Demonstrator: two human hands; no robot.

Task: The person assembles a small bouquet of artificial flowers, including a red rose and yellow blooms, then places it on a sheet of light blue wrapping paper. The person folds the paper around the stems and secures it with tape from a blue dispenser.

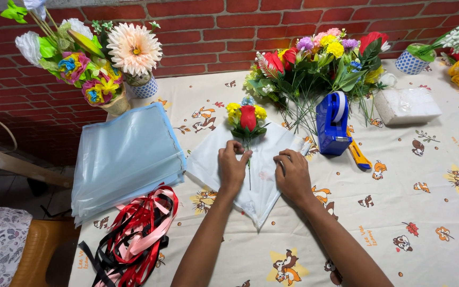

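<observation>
Left hand (233, 169) pinching stem (249, 159), right hand (293, 175) flat — wrapping sheet (264, 191)

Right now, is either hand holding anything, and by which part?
The left hand pinches the stem of the small flower bunch just below the blooms. The right hand lies flat on the white wrapping sheet, gripping nothing.

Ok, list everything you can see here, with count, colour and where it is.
small posy: one, red and yellow, on wrap
wrapping sheet: one, white, table centre
sheet stack: one, pale blue, left
ribbons: bundle, red, pink, black, lower left
tape dispenser: one, blue, right of posy
cutter: one, yellow, beside dispenser
loose flowers: heap, mixed, behind
foam block: one, white, right
left hand: on stem
right hand: on wrap
</observation>
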